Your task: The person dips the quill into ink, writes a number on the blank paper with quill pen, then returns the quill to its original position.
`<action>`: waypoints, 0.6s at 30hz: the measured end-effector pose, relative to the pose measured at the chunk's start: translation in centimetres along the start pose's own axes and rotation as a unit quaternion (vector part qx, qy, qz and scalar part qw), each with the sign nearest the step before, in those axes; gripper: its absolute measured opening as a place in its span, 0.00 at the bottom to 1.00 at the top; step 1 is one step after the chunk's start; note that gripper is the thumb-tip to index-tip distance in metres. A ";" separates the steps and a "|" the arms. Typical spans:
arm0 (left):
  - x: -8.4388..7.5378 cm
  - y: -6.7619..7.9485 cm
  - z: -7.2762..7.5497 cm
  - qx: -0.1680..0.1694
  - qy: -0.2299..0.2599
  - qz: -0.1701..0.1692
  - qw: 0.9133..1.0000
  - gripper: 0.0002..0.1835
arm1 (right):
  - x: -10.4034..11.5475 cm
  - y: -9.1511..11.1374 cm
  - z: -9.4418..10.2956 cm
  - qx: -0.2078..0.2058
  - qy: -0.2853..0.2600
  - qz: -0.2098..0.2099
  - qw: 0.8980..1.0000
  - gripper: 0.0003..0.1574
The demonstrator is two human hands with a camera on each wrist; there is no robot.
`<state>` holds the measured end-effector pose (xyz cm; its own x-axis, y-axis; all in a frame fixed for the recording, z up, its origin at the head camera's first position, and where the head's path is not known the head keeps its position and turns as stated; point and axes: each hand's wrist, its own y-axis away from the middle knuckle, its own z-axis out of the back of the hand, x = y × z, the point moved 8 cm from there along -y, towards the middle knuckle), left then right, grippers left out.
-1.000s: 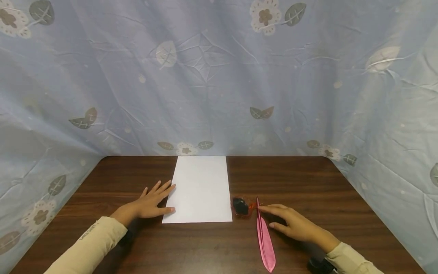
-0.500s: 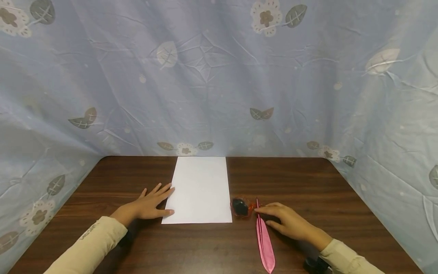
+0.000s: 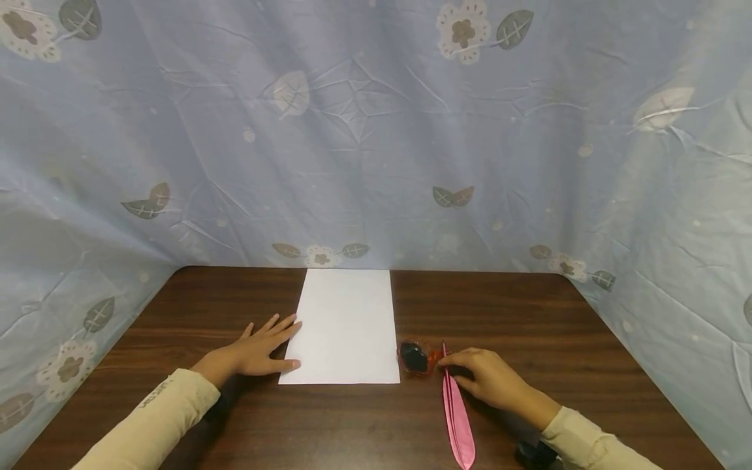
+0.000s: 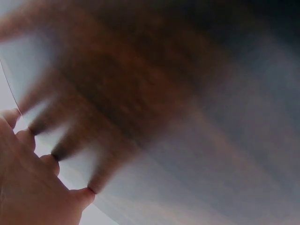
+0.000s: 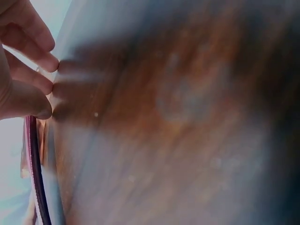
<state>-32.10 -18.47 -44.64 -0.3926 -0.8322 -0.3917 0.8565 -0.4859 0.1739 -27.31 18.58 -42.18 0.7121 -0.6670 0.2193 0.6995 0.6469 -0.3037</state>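
Note:
My left hand (image 3: 258, 352) lies flat with spread fingers, its fingertips on the left margin of a white sheet of paper (image 3: 346, 326). In the left wrist view its fingertips (image 4: 51, 161) meet the tabletop. My right hand (image 3: 496, 378) has bent fingers at the far end of a slim pink leaf-shaped thing, like a folded pouch (image 3: 458, 418). Its index fingertip overlaps that end and the thumb lies just right of it; I cannot tell whether they pinch it. Sunglasses (image 3: 416, 358) with dark lenses and an orange frame lie just left of the fingertips, partly hidden.
The dark brown wooden table (image 3: 329, 424) has rounded far corners. A pale blue curtain (image 3: 376, 163) with leaves and flowers hangs behind it and along both sides. A black strap-like device (image 3: 536, 454) sits at the right wrist.
My right hand has moved a little left, and its fingers have bent more and drawn closer over the pink thing's end. The left hand has barely moved.

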 end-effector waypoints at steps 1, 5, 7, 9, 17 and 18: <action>0.0 0.0 0.0 0.000 0.001 0.000 1.000 0.46 | 0.1 -0.1 0.0 -0.001 0.004 0.001 1.000 0.19; 0.1 -0.1 0.0 0.001 -0.001 0.001 1.000 0.46 | 0.6 -0.3 0.1 -0.001 0.011 0.011 1.000 0.18; 0.2 -0.1 0.0 0.001 -0.003 0.002 1.000 0.46 | 0.8 -0.3 0.1 -0.002 0.013 0.019 1.000 0.18; 0.3 -0.2 -0.1 0.002 -0.007 0.003 1.000 0.47 | 1.0 -0.4 0.2 -0.004 0.014 0.026 1.000 0.19; 0.5 -0.3 -0.2 0.001 -0.014 0.005 1.000 0.47 | 1.3 -0.5 0.2 -0.005 0.003 0.050 0.999 0.16; 0.5 -0.3 -0.2 0.001 -0.014 0.005 1.000 0.47 | 1.3 -0.5 0.2 -0.005 0.002 0.054 0.999 0.16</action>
<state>-32.46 -18.65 -45.09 -0.3940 -0.8437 -0.3646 0.8596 -0.4787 0.1788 -26.68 17.49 -41.54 0.7829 -0.5950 0.1818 0.6182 0.7113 -0.3346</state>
